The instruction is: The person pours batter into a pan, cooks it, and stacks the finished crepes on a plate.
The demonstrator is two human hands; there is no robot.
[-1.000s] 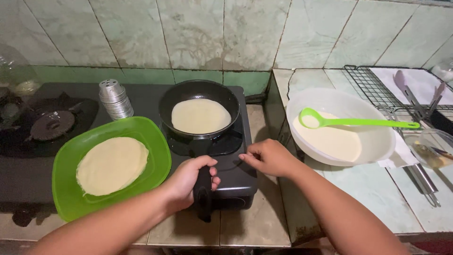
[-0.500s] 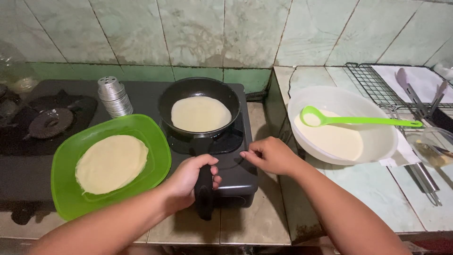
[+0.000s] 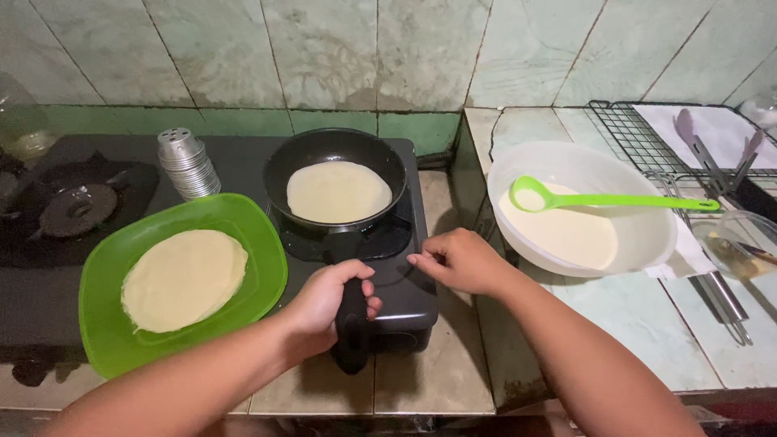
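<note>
glossy green plastic plate (image 3: 263,267), matt black pan (image 3: 279,174)

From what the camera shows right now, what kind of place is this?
Most likely a home kitchen. A black frying pan with a thin crepe sits on a small black stove against a tiled wall. Beside it are a white bowl of batter and a green plate.
</note>
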